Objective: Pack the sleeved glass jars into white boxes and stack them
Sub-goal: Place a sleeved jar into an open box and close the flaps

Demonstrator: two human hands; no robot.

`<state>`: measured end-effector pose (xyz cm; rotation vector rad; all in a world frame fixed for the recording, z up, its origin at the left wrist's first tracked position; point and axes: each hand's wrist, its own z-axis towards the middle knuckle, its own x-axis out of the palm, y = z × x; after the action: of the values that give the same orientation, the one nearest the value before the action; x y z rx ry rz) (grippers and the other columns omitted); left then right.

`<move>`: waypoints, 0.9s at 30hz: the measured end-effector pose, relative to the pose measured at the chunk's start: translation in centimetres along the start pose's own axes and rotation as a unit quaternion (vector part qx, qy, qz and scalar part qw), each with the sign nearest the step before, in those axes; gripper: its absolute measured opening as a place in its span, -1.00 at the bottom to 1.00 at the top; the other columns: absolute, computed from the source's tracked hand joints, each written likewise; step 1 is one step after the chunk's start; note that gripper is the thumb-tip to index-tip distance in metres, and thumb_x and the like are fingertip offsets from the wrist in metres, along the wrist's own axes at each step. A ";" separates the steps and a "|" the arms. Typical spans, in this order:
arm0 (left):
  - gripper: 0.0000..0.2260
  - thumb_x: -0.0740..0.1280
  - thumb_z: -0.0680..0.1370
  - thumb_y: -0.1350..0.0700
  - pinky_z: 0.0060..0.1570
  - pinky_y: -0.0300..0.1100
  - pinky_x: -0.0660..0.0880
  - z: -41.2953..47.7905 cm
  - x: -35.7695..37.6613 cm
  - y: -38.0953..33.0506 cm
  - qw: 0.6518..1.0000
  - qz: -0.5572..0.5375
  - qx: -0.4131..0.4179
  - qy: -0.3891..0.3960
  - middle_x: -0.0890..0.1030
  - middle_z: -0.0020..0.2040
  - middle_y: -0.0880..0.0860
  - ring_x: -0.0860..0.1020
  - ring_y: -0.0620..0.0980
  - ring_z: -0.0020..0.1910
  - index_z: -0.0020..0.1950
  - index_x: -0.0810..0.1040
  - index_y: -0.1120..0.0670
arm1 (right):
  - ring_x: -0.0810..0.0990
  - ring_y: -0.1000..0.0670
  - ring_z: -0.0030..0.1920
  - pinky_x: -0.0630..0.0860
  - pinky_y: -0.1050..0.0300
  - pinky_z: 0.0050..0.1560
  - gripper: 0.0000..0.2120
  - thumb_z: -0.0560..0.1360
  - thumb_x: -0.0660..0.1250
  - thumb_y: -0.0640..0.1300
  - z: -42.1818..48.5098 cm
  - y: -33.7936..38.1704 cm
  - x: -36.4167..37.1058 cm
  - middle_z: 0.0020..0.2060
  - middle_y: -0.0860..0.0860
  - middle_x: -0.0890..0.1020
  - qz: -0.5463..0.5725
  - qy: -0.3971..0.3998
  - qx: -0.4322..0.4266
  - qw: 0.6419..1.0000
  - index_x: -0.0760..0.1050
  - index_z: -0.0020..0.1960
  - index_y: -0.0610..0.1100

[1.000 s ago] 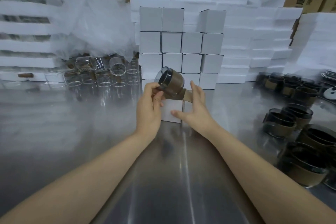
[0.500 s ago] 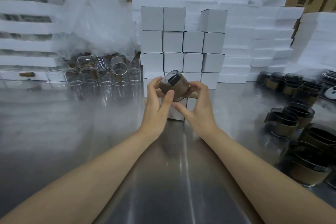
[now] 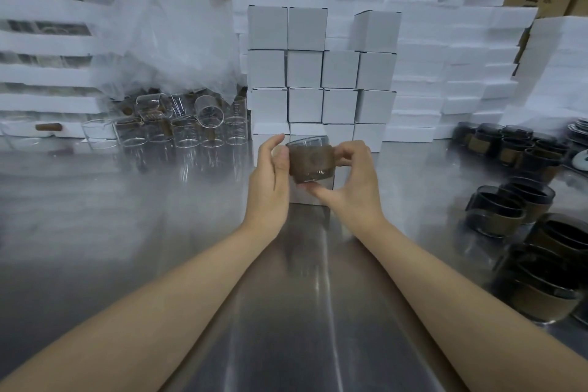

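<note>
Mid-task. One sleeved jar (image 3: 310, 162) is held upright just above one white box (image 3: 300, 196) on the desk (image 3: 127, 232), not yet inside. Grip of both left hand (image 3: 265, 175) and right hand (image 3: 353, 191) is clamped on it.

Done: stack of closed boxes (image 3: 321, 70) behind. Top row three, then two rows of four, bottom row partly hidden.

Left: sleeved jars (image 3: 509, 210) at right, over ten, overlapping, no exact count. Bare glasses (image 3: 191, 137) at left, uncounted.

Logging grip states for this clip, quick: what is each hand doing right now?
Left hand: holding the sleeved jar at its left side.
Right hand: holding the same jar, thumb beneath it.
</note>
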<state>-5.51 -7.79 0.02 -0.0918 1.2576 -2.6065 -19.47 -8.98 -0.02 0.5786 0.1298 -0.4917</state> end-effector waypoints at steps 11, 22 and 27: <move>-0.48 0.32 0.58 0.07 0.07 -0.53 0.34 -0.2 0.1 -0.6 0.986 -0.003 -0.028 0.164 0.52 0.26 -0.06 0.49 -0.37 0.15 0.50 0.24 0.07 | 0.49 0.17 0.00 0.36 0.42 -0.11 -0.49 0.13 0.49 0.12 0.0 -0.2 0.0 -0.02 0.26 0.50 0.034 0.032 0.112 0.993 0.18 -0.17 0.35; -0.53 0.44 0.50 0.14 0.00 -0.49 0.37 -0.3 0.3 -0.9 0.987 -0.001 -0.013 0.161 0.58 0.15 -0.03 0.55 -0.25 0.07 0.35 0.35 0.04 | 0.51 0.04 0.03 0.42 0.26 -0.08 -0.56 0.13 0.42 0.11 0.0 0.0 0.0 0.02 0.06 0.53 0.030 0.042 0.102 0.993 0.18 -0.20 0.29; -0.53 0.44 0.50 0.15 -0.02 -0.49 0.39 -0.3 0.4 -0.8 0.987 -0.012 -0.012 0.161 0.59 0.14 -0.02 0.56 -0.27 0.03 0.35 0.35 0.07 | 0.51 0.12 0.03 0.43 0.28 -0.07 -0.53 0.11 0.42 0.14 0.0 0.2 0.0 0.01 0.15 0.53 0.030 0.044 0.111 0.992 0.18 -0.17 0.18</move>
<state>-6.05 -7.17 0.40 0.3240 1.3953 -2.7049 -19.39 -8.86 0.06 0.8201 0.1419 -0.4243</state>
